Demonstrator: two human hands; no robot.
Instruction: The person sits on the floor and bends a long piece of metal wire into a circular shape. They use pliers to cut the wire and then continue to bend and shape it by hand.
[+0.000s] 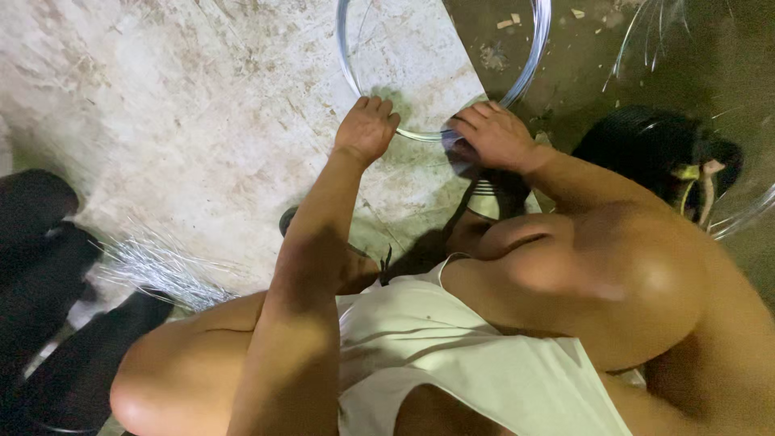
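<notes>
A round coil of shiny steel wire (525,73) lies partly on a pale, worn board (202,121) and partly over the dark floor. Both my arms reach forward to the coil's near edge. My left hand (367,127) has its fingers curled at the rim, left of the lowest point of the ring. My right hand (494,136) is closed over the rim just to the right, knuckles up. A small dark thing under its palm is too hidden to identify. My knees and a white sleeveless top fill the lower part of the view.
A bundle of short cut wires (161,270) lies at the board's near left edge. Black shapes (40,266) sit at the far left. A dark rounded object (654,149) and more wire loops (743,211) are on the right. Wood chips (507,23) dot the floor.
</notes>
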